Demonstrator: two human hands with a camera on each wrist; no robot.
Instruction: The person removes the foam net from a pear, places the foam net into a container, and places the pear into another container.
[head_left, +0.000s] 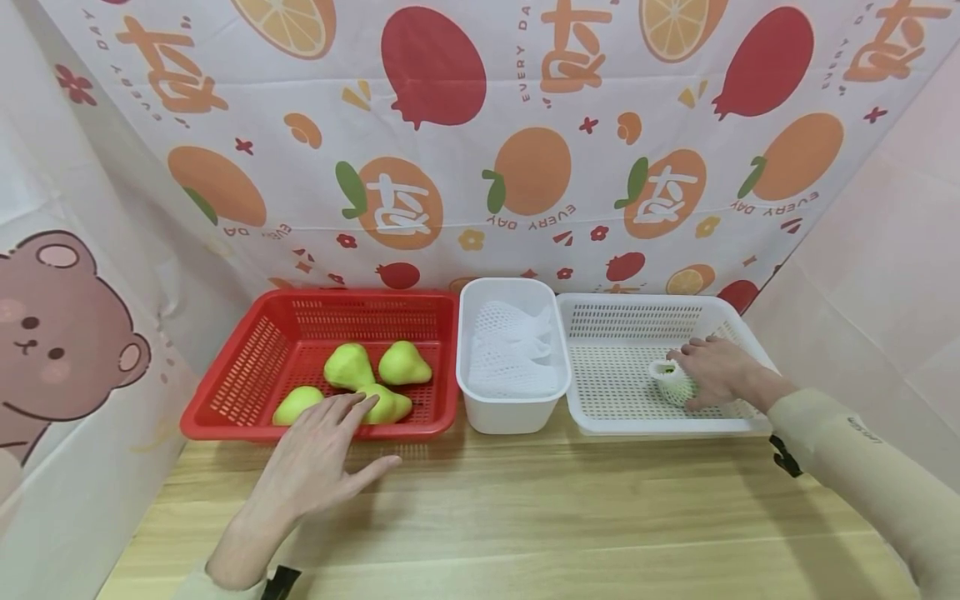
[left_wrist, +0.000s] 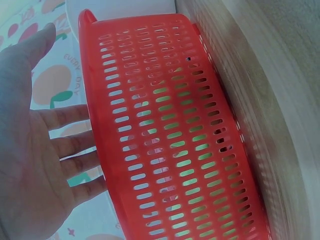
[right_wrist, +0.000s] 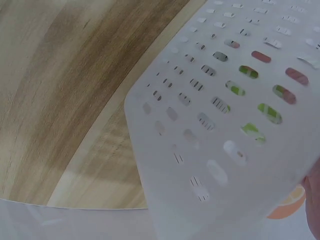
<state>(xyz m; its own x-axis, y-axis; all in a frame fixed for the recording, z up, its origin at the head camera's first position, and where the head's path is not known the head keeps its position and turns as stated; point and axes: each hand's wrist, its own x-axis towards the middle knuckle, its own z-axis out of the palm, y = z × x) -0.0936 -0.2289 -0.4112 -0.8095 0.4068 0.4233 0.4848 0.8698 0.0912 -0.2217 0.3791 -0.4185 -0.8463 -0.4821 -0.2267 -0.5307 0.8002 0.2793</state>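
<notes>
Several green pears (head_left: 405, 364) lie in a red basket (head_left: 217, 375) on the left. My left hand (head_left: 315, 458) is over that basket's front rim, fingers extended and thumb spread, holding nothing; its fingertips overlap the nearest pear (head_left: 390, 406) in the head view. Inside the white basket (head_left: 603, 400) on the right, my right hand (head_left: 720, 371) grips a pear in a white foam net (head_left: 671, 385), thumb in front and fingers over the far side. The net's open end faces left and shows some green. In the right wrist view, the basket wall (right_wrist: 200, 165) mostly hides this hand.
Between the baskets stands a white bin (head_left: 513, 408) holding white foam nets (head_left: 510, 346). All three containers sit side by side on a wooden table (head_left: 510, 517). A fruit-print cloth (head_left: 465, 167) hangs right behind them, with pale cloths at both sides.
</notes>
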